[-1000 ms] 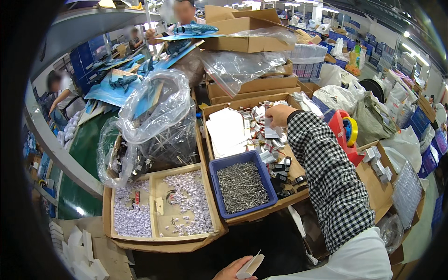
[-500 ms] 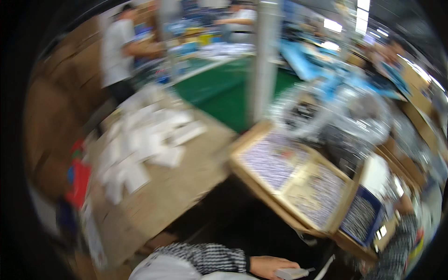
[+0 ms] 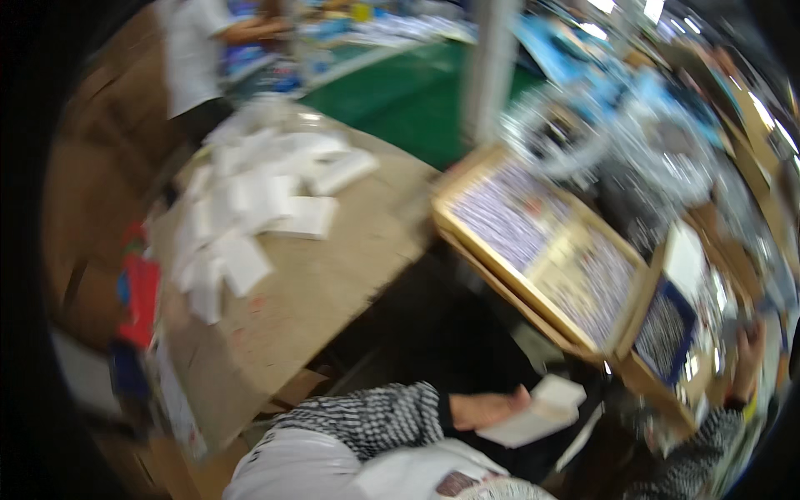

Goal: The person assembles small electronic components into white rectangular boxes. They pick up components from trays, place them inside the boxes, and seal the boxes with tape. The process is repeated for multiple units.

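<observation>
My left hand [image 3: 492,410], low in the middle, is closed around one end of a small white cardboard box [image 3: 537,414]. A pale flap or lid shows at the box's far end, though blur hides whether it is loose. Far over on the right, my right hand [image 3: 748,358] reaches beside shiny clear plastic packets [image 3: 704,321]. Its fingers are smeared by motion, and what they touch does not show. Near it stands a blue tray [image 3: 667,333] full of small dark metallic pieces.
Many white boxes [image 3: 246,262] lie piled on a brown worktable [image 3: 333,292] at left. A wooden tray [image 3: 500,279] with two compartments holds small purplish pieces. Clear plastic bags [image 3: 658,158], a grey post [image 3: 490,75] and a green table [image 3: 392,92] lie beyond. A person [image 3: 192,62] stands far left.
The view has tilted downward, so the surroundings sit higher. My left hand and the white box have risen into fuller view. My right hand has shifted farther right.
</observation>
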`<state>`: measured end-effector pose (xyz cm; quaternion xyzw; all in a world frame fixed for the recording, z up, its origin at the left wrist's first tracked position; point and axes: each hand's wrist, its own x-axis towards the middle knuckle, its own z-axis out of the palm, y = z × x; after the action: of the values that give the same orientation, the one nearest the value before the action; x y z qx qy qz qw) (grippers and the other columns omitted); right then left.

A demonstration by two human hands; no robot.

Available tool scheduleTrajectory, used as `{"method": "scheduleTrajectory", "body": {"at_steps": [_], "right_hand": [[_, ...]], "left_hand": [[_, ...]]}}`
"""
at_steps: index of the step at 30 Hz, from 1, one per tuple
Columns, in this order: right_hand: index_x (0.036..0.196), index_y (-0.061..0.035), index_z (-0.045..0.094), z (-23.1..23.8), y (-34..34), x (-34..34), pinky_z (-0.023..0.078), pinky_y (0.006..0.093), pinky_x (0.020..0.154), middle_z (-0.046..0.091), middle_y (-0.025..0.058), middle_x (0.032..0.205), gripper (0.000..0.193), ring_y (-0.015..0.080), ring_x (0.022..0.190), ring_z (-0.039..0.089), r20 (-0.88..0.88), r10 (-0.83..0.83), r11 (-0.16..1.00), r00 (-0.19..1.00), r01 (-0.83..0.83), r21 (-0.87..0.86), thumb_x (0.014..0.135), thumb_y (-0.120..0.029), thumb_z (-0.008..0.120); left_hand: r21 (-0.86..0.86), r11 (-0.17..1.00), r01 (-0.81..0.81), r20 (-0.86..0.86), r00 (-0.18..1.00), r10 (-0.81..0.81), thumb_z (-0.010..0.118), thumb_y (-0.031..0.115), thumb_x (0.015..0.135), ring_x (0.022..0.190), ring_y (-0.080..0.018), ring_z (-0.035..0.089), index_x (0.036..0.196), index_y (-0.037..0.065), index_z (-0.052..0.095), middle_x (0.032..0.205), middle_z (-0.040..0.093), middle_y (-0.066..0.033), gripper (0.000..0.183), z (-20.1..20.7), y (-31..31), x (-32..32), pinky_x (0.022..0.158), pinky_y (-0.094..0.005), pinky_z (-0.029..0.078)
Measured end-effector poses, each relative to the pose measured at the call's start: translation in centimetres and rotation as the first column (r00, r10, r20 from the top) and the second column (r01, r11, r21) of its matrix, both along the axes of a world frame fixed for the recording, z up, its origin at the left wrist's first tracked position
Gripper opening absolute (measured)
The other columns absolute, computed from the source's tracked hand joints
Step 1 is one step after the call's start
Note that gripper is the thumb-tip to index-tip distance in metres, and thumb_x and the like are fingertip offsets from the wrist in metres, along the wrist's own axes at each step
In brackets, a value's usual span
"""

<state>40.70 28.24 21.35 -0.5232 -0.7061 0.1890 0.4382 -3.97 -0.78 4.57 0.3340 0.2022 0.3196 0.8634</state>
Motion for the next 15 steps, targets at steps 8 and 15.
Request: {"method": "scheduleTrajectory", "body": {"at_steps": [8,15], "right_hand": [[0.102,-0.0013,0.06,-2.3,-20.5,-18.7,0.053,0.0285,0.085,0.065,0.0101,0.105,0.025,0.0181,0.098,0.064,-0.504,0.411,0.789,0.76,-0.573,-0.221,0.08,0.01,0.065],[0.1,-0.0053,0.061,-4.1,-22.7,-20.1,0.053,0.0341,0.07,0.066,0.009,0.091,0.026,0.0282,0.081,0.065,0.075,0.611,0.789,0.788,-0.614,0.023,0.076,0.002,0.07]], "left_hand": [[-0.118,0.99,-0.072,-0.084,0.995,0.062,0.033,0.081,0.076,0.116,-0.0291,0.055,0.145,0.007,0.029,0.131,0.051,-0.0188,0.101,3.2,0.1,3.4,0.093,-0.0447,0.049],[-0.136,0.99,-0.039,-0.13,0.991,0.021,0.032,0.081,0.076,0.115,-0.027,0.057,0.141,0.006,0.035,0.125,0.055,-0.0167,0.099,4.0,-0.3,4.1,0.092,-0.0416,0.051]]}}
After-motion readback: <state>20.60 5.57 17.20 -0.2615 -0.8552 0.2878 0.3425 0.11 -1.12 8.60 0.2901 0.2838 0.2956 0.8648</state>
